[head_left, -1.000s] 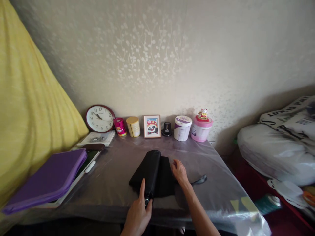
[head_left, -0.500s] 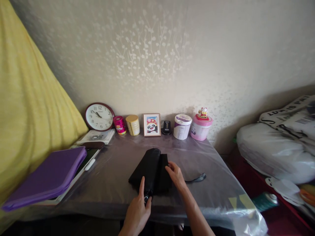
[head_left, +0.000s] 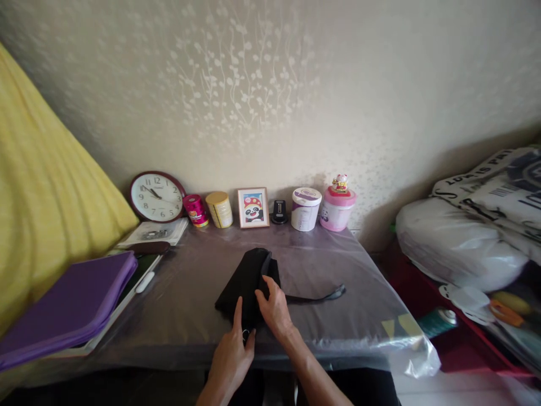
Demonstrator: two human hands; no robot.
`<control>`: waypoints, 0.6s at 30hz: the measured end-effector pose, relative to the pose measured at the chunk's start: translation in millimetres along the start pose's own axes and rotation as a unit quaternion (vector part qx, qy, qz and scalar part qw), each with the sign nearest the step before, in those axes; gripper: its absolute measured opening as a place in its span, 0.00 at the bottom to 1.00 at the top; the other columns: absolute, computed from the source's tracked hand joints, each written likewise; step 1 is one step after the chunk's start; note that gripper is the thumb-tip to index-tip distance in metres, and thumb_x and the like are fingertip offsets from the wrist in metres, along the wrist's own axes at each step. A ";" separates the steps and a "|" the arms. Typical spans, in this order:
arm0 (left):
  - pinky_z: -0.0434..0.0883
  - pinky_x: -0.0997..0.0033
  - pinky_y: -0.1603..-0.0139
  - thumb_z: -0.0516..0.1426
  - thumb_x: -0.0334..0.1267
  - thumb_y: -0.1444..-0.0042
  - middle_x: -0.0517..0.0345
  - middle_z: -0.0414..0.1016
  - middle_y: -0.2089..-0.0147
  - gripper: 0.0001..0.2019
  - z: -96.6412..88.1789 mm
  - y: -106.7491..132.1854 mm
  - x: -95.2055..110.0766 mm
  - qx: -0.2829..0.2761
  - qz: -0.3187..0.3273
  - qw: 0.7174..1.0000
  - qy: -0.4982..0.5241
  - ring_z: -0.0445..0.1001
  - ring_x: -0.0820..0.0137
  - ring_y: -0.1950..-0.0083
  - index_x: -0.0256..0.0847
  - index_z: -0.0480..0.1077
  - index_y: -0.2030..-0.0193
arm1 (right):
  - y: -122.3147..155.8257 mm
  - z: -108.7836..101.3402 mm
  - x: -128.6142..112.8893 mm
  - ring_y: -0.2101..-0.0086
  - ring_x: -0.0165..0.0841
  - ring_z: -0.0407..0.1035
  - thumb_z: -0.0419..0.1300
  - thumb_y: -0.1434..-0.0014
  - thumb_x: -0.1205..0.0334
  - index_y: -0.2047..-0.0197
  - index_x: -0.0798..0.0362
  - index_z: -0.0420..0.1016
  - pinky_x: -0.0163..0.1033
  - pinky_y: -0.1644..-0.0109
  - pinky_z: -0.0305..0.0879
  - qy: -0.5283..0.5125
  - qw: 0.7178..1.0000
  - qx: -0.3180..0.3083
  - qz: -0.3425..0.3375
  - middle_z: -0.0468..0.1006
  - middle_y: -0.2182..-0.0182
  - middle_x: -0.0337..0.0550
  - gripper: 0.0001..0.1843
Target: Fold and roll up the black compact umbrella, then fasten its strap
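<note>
A black folding umbrella (head_left: 243,279) lies on the table, its loose canopy folds bunched flat. My left hand (head_left: 234,351) is closed around the handle at the near end, with the index finger stretched along the fabric. On the right side of the canopy, my right hand (head_left: 274,304) has its fingers bent onto a fold and grips it. A dark strap (head_left: 316,297) trails out to the right over the tabletop. My left fingers partly hide the handle.
Along the wall stand a clock (head_left: 157,197), a pink tin (head_left: 195,211), a yellow can (head_left: 219,210), a picture frame (head_left: 253,207), a black device (head_left: 279,212) and two tubs (head_left: 305,210). A purple folder (head_left: 71,307) lies left. Bags (head_left: 459,242) are beyond the table (head_left: 338,332) at right.
My right hand has moved left with the fabric, folding the right-hand flap in over the umbrella. More of the strap now shows. My left hand stays at the handle; the view has shifted slightly.
</note>
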State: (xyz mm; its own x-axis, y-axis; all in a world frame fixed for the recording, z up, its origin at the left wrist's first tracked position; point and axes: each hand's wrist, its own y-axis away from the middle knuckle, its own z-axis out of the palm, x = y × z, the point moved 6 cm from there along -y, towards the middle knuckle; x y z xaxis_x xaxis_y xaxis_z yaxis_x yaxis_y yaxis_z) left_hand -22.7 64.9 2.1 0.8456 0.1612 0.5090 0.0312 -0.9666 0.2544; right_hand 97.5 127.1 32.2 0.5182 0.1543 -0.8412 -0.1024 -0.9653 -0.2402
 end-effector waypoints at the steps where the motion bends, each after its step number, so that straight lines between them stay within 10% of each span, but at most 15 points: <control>1: 0.60 0.75 0.73 0.43 0.43 0.41 0.54 0.76 0.69 0.32 -0.3 0.0 0.1 0.001 -0.001 1.000 -0.002 0.75 0.68 0.71 0.40 0.28 0.35 | -0.3 3.9 -2.3 0.53 0.38 0.66 0.52 0.48 0.65 0.50 0.58 0.67 0.43 0.48 0.62 0.000 1.000 -0.006 -0.005 0.73 0.54 0.50 0.21; 18: 0.59 0.75 0.72 0.44 0.44 0.42 0.50 0.76 0.66 0.33 3.6 -2.6 -4.4 -0.017 -0.018 1.000 -0.012 0.75 0.66 0.67 0.38 0.30 0.35 | 13.0 14.3 -30.9 0.65 0.31 0.69 0.50 0.43 0.63 0.58 0.54 0.72 0.34 0.58 0.64 0.107 0.987 -0.086 -0.085 0.73 0.66 0.44 0.12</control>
State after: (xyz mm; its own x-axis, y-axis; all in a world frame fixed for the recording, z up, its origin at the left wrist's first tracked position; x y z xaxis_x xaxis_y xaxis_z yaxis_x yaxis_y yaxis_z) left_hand -24.6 66.0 -3.7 0.8563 0.1903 0.4801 0.0435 -0.9529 0.3001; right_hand 68.0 112.8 48.1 0.6846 0.2866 -0.6702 0.1370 -0.9537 -0.2679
